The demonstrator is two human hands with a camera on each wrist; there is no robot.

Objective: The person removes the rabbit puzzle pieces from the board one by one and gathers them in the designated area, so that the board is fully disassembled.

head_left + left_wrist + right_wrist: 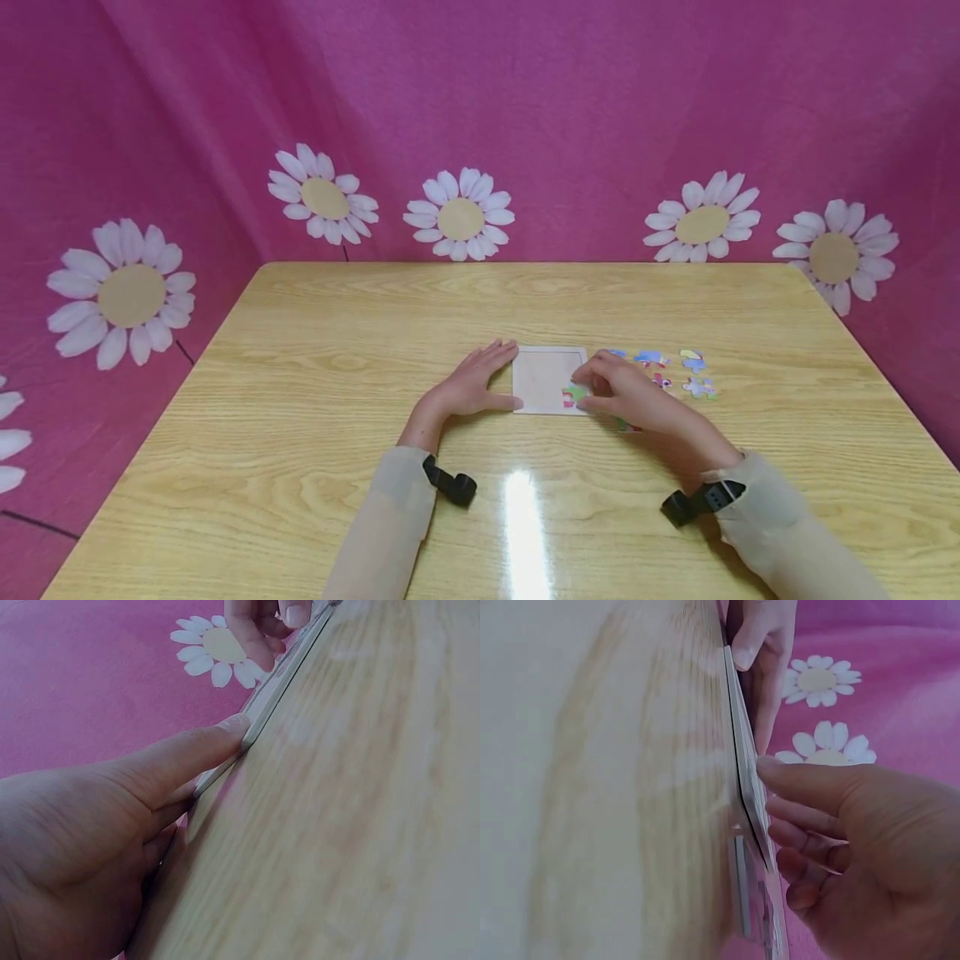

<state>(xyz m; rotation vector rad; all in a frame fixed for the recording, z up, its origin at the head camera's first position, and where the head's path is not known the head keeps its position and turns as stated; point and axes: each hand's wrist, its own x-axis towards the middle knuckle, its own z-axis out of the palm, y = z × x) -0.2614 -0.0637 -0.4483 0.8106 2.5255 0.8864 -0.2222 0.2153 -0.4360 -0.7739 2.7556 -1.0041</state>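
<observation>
A square frame tray [536, 375] with a pale rim lies on the table. My left hand [471, 385] rests along its left side, fingers stretched toward the upper left corner and thumb on the lower left corner. The thumb [217, 739] shows on the rim in the left wrist view. A green and pink jigsaw puzzle piece [573, 395] sits inside the tray's lower right corner. My right hand [630, 398] pinches that piece, thumb and bent fingers at its edges. In the right wrist view the thumb [810, 782] hides the piece.
More puzzle pieces lie right of the tray, among them a blue one [651, 358], one with yellow [693, 360] and a pale one [701, 387]. My right hand partly covers several. A pink flowered cloth [577, 125] hangs behind the wooden table [337, 333].
</observation>
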